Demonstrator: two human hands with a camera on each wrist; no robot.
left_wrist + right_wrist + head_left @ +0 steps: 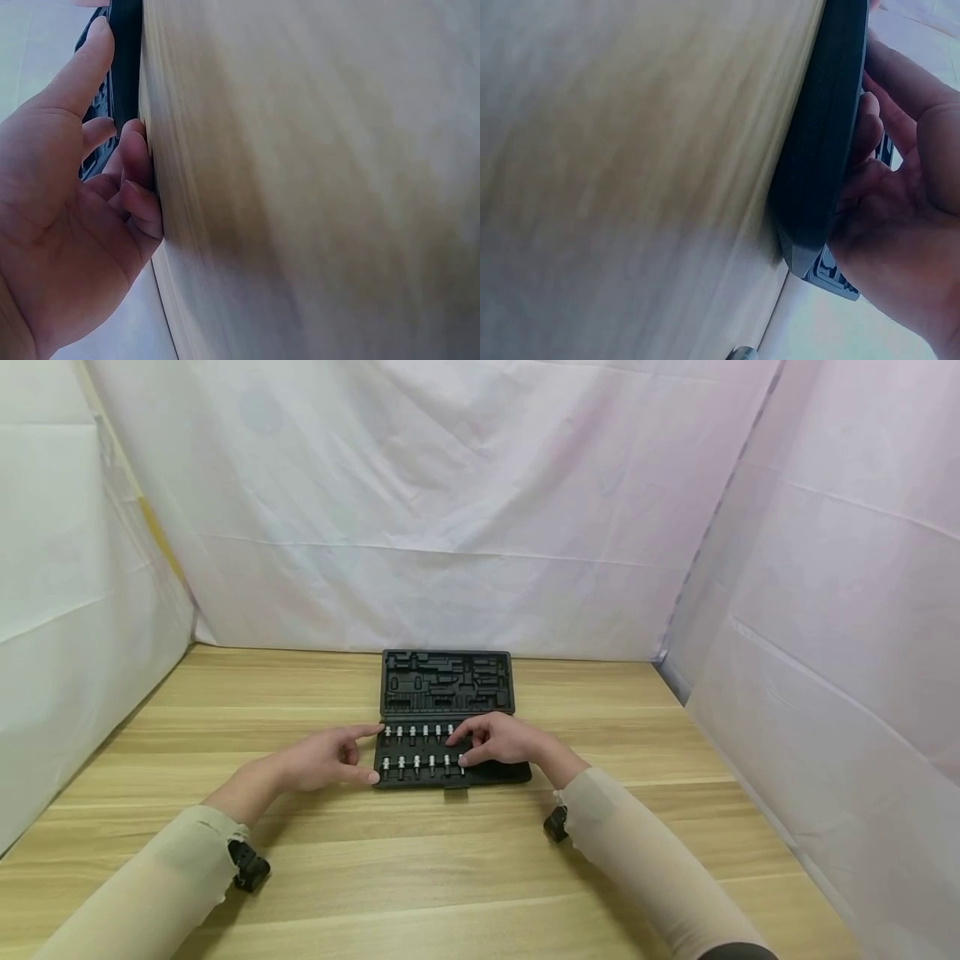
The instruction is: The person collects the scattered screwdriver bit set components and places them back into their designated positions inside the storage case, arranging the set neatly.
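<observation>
An opened black plastic case (491, 772) lies on the table, its moulded lid (447, 683) folded back away from me. Two rows of silver bit sockets (417, 763) sit in the base. My left hand (318, 760) is at the base's left edge, index finger and thumb stretched out along it, the other fingers bent under. Over the right part of the base, my right hand (501, 739) has its thumb at the last socket of the front row and its index finger near the back row's right end. Its palm hides part of the base.
The wooden table (420, 868) extends around the case. White cloth sheets (450, 510) hang behind and on both sides. A black wrist camera (250, 867) is strapped to the left forearm. A small shiny rounded thing (743, 353) shows at the right wrist view's bottom edge.
</observation>
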